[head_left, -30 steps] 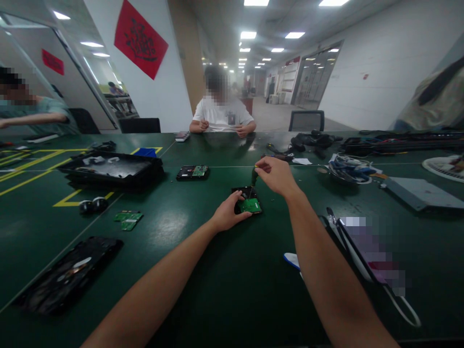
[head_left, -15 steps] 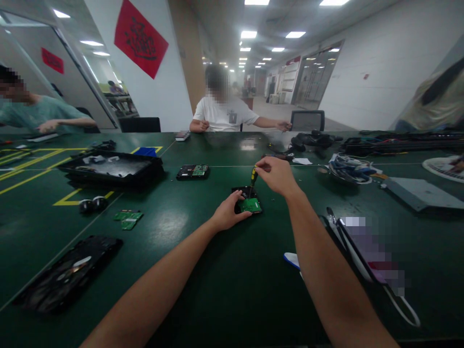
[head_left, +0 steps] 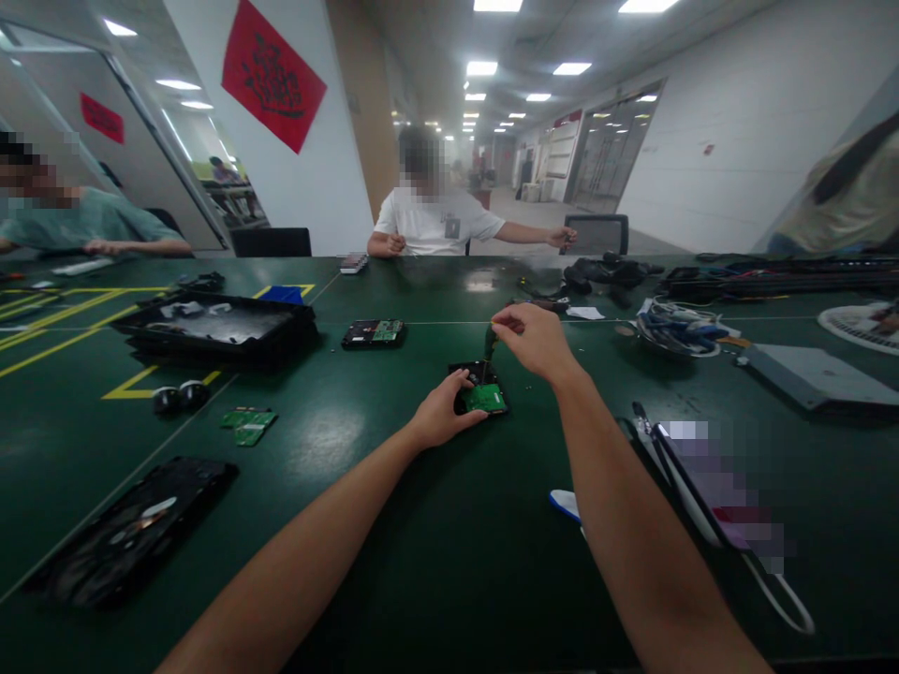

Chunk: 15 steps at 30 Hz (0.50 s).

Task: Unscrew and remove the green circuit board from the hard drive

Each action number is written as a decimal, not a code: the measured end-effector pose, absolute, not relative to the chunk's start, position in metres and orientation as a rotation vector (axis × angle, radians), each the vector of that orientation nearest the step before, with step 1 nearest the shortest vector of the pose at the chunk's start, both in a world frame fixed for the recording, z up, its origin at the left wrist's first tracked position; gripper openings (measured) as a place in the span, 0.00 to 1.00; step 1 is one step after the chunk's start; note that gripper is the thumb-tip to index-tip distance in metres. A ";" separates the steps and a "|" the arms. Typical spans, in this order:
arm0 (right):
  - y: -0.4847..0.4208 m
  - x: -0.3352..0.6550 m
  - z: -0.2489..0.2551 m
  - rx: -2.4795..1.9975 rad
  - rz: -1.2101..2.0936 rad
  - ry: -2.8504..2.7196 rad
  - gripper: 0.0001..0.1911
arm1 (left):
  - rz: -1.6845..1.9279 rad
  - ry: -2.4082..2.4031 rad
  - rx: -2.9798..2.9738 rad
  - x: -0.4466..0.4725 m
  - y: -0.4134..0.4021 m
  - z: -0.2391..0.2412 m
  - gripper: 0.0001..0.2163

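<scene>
A black hard drive with a green circuit board [head_left: 486, 398] lies on the green table in front of me. My left hand [head_left: 446, 410] grips its left side, thumb along the near edge and fingers over the top. In my right hand [head_left: 535, 337] a screwdriver [head_left: 490, 344] is pinched by the top of its handle. The screwdriver stands nearly upright, its shaft reaching down to the drive by the board; the exact tip contact is too small to make out. Another hard drive [head_left: 374, 333] lies farther off to the left.
At left are a black tray [head_left: 217, 328], loose green circuit boards [head_left: 251, 425] and a dark casing [head_left: 137, 529]. To the right lie a phone [head_left: 723, 496], a grey metal box [head_left: 821, 374] and a cable bundle [head_left: 678, 328]. A person in a white shirt [head_left: 439, 225] sits opposite.
The screwdriver's handle has turned in my right hand, its yellow marking now less visible. My left hand and the drive stay put. The person opposite has moved an outstretched hand slightly to the right.
</scene>
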State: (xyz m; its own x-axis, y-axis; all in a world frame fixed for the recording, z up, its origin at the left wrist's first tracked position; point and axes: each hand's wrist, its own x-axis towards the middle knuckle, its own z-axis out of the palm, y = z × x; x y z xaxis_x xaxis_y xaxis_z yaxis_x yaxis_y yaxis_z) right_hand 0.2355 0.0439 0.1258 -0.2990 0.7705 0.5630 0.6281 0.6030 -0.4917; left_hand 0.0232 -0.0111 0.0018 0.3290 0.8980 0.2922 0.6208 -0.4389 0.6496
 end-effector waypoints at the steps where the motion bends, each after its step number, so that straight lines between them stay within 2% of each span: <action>1: 0.044 0.236 0.125 -1.112 0.229 -2.020 0.06 | 0.880 1.339 2.178 0.023 -0.011 0.002 0.28; 15: 0.044 0.235 0.124 -1.113 0.242 -2.001 0.06 | 0.877 1.333 2.164 0.024 -0.012 0.003 0.28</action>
